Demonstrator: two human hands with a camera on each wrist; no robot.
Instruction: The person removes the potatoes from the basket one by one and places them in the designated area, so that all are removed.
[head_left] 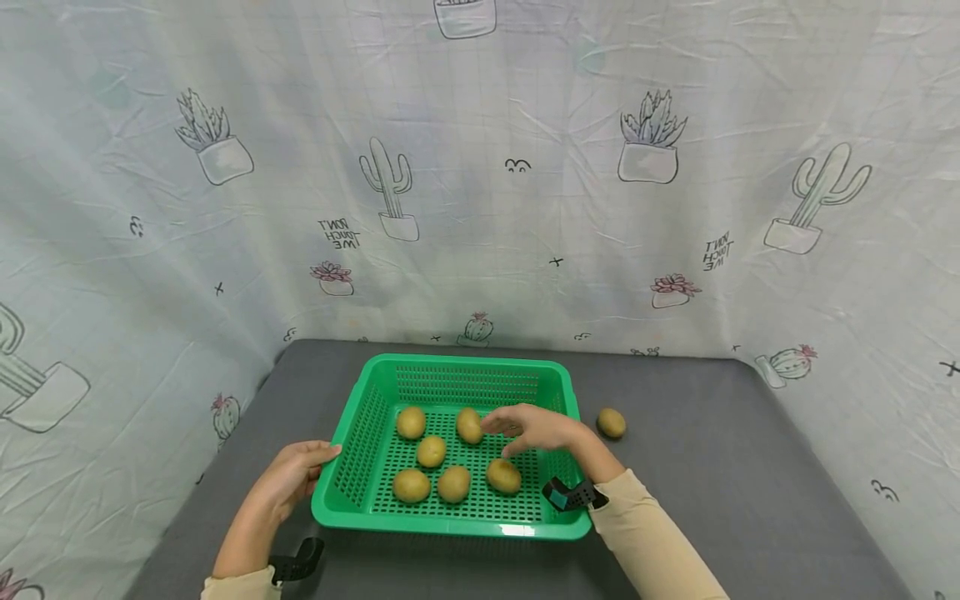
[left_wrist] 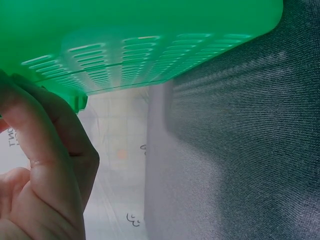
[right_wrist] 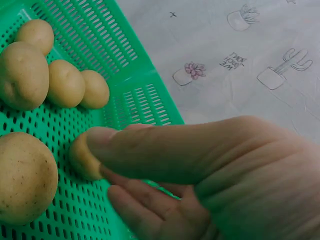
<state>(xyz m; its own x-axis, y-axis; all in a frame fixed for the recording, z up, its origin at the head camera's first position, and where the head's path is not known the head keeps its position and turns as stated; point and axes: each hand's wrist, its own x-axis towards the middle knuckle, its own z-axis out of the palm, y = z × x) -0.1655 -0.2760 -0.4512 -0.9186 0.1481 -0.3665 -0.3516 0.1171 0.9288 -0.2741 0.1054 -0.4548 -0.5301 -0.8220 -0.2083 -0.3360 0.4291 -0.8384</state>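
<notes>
Left grip (head_left: 296,468) clamps your green plastic basket (head_left: 420,525) at nine o'clock; right grip (head_left: 537,428), spread, seems to be picking or placing the one-o'clock potato (head_left: 468,426); lifting needs closing

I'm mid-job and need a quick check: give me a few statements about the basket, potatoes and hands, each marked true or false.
1. The left hand holds the green basket at its rim. True.
2. One potato lies on the gray table, outside the basket. True.
3. Just three lie inside the basket. False: six potatoes do.
4. The right hand rests on the table. False: it is over the inside of the basket, among the potatoes.
5. The basket's walls are slotted. True.
</notes>
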